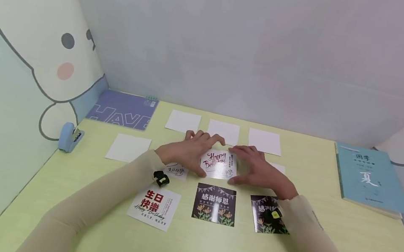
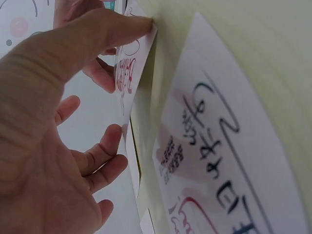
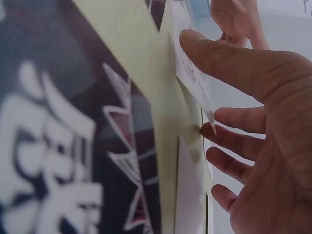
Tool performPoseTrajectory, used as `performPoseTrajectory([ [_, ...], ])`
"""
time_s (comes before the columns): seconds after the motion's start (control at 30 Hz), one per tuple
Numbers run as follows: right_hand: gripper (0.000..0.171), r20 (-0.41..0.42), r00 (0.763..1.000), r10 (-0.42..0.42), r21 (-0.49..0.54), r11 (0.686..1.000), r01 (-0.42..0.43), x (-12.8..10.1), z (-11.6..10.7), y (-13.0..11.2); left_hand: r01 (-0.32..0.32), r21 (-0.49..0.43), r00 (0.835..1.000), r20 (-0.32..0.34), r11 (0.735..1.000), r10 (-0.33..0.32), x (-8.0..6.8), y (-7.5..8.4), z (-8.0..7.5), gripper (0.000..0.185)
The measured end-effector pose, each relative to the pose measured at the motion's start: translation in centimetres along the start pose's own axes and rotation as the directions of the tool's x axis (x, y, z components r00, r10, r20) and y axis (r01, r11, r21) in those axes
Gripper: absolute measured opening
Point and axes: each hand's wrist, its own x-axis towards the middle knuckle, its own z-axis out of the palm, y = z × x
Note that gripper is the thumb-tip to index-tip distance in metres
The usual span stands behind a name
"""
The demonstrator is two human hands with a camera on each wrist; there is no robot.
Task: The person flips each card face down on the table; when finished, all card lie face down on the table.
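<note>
Between both hands in the head view is a white "Happy Birthday" card (image 1: 218, 164) with red lettering. My left hand (image 1: 195, 150) holds its left side, thumb at the near corner and fingers at the far one. On the right side, my right hand (image 1: 258, 167) holds it the same way. The wrist views show a gap under parts of the card. Another white birthday card (image 1: 176, 172) lies partly hidden beneath the left hand. Closer to me are a white card with red characters (image 1: 156, 206) and two dark flowered cards, one central (image 1: 214, 204), one partly under the right wrist (image 1: 261, 219).
Several blank white cards lie behind, including a far-left one (image 1: 183, 121), a middle one (image 1: 223, 129) and a right one (image 1: 265, 141). A blue stapler (image 1: 67, 138) and purple notebook (image 1: 123, 109) are left. A teal book (image 1: 371, 178) lies right.
</note>
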Motion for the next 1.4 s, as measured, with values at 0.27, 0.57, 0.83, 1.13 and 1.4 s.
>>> performPoseTrajectory([
  [0.27, 0.103, -0.025, 1.000, -0.015, -0.063, 0.998, 0.013, 0.0, 0.1, -0.6, -0.013, -0.016, 1.000, -0.019, 1.000, 0.013, 0.0, -0.3, 0.4, 0.111],
  [0.57, 0.095, -0.088, 0.995, -0.043, -0.105, 0.994, 0.034, -0.2, -1.0, -1.2, -0.076, -0.061, 0.994, -0.089, 0.995, 0.070, 0.1, 0.4, 0.9, 0.108],
  [0.83, 0.097, -0.126, 0.990, -0.070, -0.072, 0.996, 0.061, -0.5, -1.6, -1.4, -0.126, -0.032, 0.982, -0.146, 0.991, 0.120, 0.6, 2.0, 0.5, 0.108],
  [1.13, 0.108, -0.160, 0.986, -0.040, -0.027, 0.999, 0.036, -1.1, -1.8, -0.6, -0.116, -0.002, 0.976, -0.186, 0.993, 0.113, 0.6, 2.0, 0.5, 0.109],
  [1.4, 0.106, -0.188, 0.981, -0.056, 0.053, 0.996, 0.067, -1.4, -1.9, -0.1, -0.207, -0.190, 0.932, -0.336, 0.960, 0.134, 0.3, 1.6, 0.3, 0.097],
])
